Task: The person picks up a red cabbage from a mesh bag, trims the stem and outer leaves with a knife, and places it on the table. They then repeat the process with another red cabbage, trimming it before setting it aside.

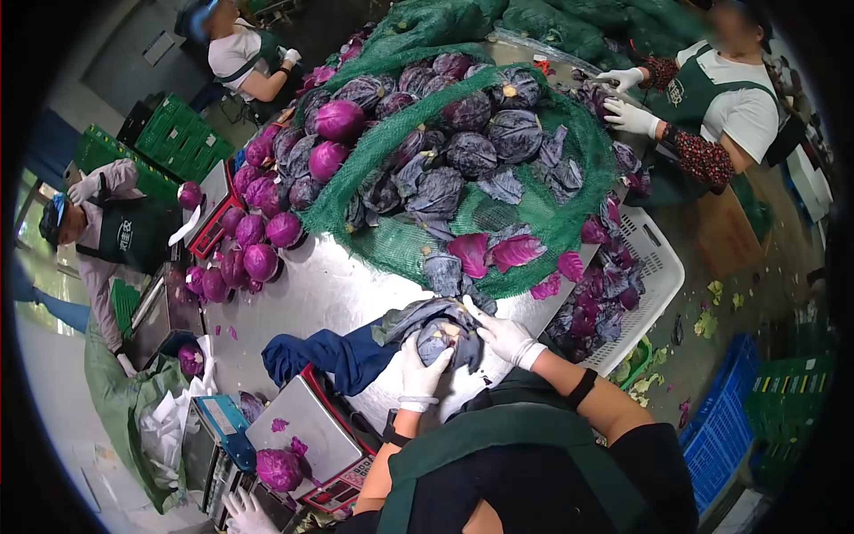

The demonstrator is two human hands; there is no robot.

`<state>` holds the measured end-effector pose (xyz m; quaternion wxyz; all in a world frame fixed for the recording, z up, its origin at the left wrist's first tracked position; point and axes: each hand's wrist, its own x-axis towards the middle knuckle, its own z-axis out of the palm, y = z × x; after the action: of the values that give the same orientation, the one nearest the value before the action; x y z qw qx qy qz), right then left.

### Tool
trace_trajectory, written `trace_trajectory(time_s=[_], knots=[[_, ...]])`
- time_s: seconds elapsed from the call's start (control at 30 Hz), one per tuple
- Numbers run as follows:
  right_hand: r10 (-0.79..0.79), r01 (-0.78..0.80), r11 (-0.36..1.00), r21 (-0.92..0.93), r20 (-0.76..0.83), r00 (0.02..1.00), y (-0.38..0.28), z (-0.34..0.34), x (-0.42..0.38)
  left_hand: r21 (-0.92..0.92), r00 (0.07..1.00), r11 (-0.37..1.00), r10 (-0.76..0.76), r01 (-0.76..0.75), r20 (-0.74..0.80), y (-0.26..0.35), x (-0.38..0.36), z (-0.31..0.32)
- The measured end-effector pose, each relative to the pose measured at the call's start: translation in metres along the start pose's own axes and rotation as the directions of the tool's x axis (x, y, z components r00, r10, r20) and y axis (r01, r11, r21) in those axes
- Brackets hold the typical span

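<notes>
The left hand (421, 372) clasps a cabbage (434, 343), underside hidden, near the edge of the worktop (347, 280); the right hand (507, 339) touches its outer leaves (452, 308), whether gripping I cannot tell. Beyond, green netting (345, 189) partly hides heaped dark cabbages (470, 153).

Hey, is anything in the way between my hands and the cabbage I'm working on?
Your left hand is against the cabbage, with just its white glove between. On your right hand's side, dark outer leaves lie between palm and cabbage; nothing else visible blocks either.
</notes>
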<state>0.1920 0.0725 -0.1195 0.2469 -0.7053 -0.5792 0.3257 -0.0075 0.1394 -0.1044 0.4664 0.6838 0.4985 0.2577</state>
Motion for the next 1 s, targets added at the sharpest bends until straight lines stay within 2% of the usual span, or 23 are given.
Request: trace_trajectory(time_s=[0.03,0.17,0.23,0.27,0.3,0.33,0.37,0.4,0.43,0.5,0.53,0.57,0.6,0.63,0.7,0.73,0.77,0.8,0.83,0.87,0.93,0.97,1.0], knots=[[0.036,-0.037,0.999,0.015,0.027,0.999,0.0,-0.003,0.002,0.075,0.994,0.991,0.112,-0.111,-0.006,-0.005,-0.001,-0.002],[0.026,-0.027,0.998,0.061,0.016,1.0,0.003,0.002,0.003,0.065,0.99,0.989,0.134,-0.136,0.034,-0.014,0.0,-0.007],[-0.064,0.059,0.995,-0.078,-0.054,0.997,-0.008,0.005,-0.009,-0.064,0.997,0.998,0.03,-0.026,0.073,-0.007,-0.005,-0.008],[-0.079,0.074,0.993,-0.097,-0.051,0.996,-0.019,-0.002,-0.013,-0.239,0.997,0.969,0.072,-0.065,0.023,-0.002,-0.007,-0.005],[-0.09,0.084,0.99,-0.114,-0.046,0.995,-0.025,-0.004,-0.017,-0.239,0.997,0.969,0.07,-0.063,0.021,0.008,-0.004,-0.004],[-0.161,0.153,0.986,-0.072,-0.127,0.979,-0.024,-0.001,-0.019,-0.332,0.992,0.938,-0.073,0.102,0.1,0.019,0.003,-0.002],[-0.159,0.151,0.986,-0.071,-0.117,0.98,-0.028,-0.002,-0.023,-0.408,0.96,0.873,-0.207,0.269,0.19,0.023,0.004,0.0],[-0.15,0.14,0.984,-0.112,-0.089,0.985,-0.034,-0.007,-0.025,0.201,0.997,0.978,0.066,-0.058,-0.032,0.0,0.006,0.01],[-0.143,0.131,0.979,-0.157,-0.067,0.987,-0.038,-0.012,-0.022,0.073,0.975,0.973,-0.222,0.22,0.028,-0.02,0.01,0.02],[0.009,-0.012,0.988,-0.154,-0.017,1.0,-0.031,-0.022,-0.011,-0.135,0.979,0.982,-0.105,0.13,0.177,-0.001,0.019,0.017],[0.022,-0.028,0.998,-0.059,-0.103,0.994,-0.016,-0.02,-0.005,0.01,0.984,0.986,0.165,-0.167,0.069,0.005,0.018,0.015],[0.066,-0.079,0.992,-0.095,-0.13,0.989,0.002,-0.019,0.001,0.18,0.9,0.885,0.437,-0.429,0.0,0.011,0.017,0.012],[0.111,-0.12,0.991,-0.067,-0.116,0.987,0.009,-0.027,0.0,0.118,0.947,0.94,0.316,-0.32,0.053,0.019,0.007,0.004],[0.154,-0.158,0.987,-0.038,-0.1,0.983,0.016,-0.034,0.0,-0.249,0.931,0.932,-0.179,0.264,0.319,0.054,-0.002,-0.013],[0.054,-0.007,0.977,0.214,-0.216,0.975,0.006,-0.06,-0.016,-0.399,0.894,0.852,-0.158,0.338,0.419,0.018,-0.009,-0.025],[0.128,-0.04,0.951,0.307,-0.272,0.954,0.024,-0.058,-0.024,-0.338,0.95,0.924,-0.076,0.181,0.301,0.007,-0.019,-0.031],[0.087,-0.008,0.97,0.242,-0.316,0.945,0.057,-0.055,-0.033,-0.247,0.96,0.962,-0.042,0.114,0.277,-0.018,-0.022,-0.034],[0.197,-0.104,0.943,0.317,-0.28,0.939,0.043,-0.077,-0.047,-0.177,0.965,0.977,-0.072,0.119,0.251,-0.023,-0.024,-0.037],[0.294,-0.132,0.88,0.456,-0.304,0.906,0.033,-0.092,-0.059,-0.107,0.97,0.987,-0.097,0.123,0.222,-0.025,-0.024,-0.038],[0.4,-0.21,0.853,0.477,-0.341,0.851,0.056,-0.091,-0.07,-0.111,0.972,0.986,-0.102,0.128,0.213,-0.02,-0.024,-0.037],[0.55,-0.153,0.697,0.7,-0.385,0.741,0.112,-0.081,-0.096,-0.176,0.951,0.973,-0.094,0.15,0.295,-0.006,-0.023,-0.034],[0.725,-0.283,0.585,0.76,-0.333,0.603,0.128,-0.079,-0.108,-0.18,0.952,0.973,-0.089,0.147,0.294,-0.009,-0.021,-0.032],[0.841,-0.352,0.434,0.829,-0.233,0.488,0.135,-0.08,-0.115,-0.315,0.939,0.907,-0.189,0.28,0.288,-0.015,-0.018,-0.028]])
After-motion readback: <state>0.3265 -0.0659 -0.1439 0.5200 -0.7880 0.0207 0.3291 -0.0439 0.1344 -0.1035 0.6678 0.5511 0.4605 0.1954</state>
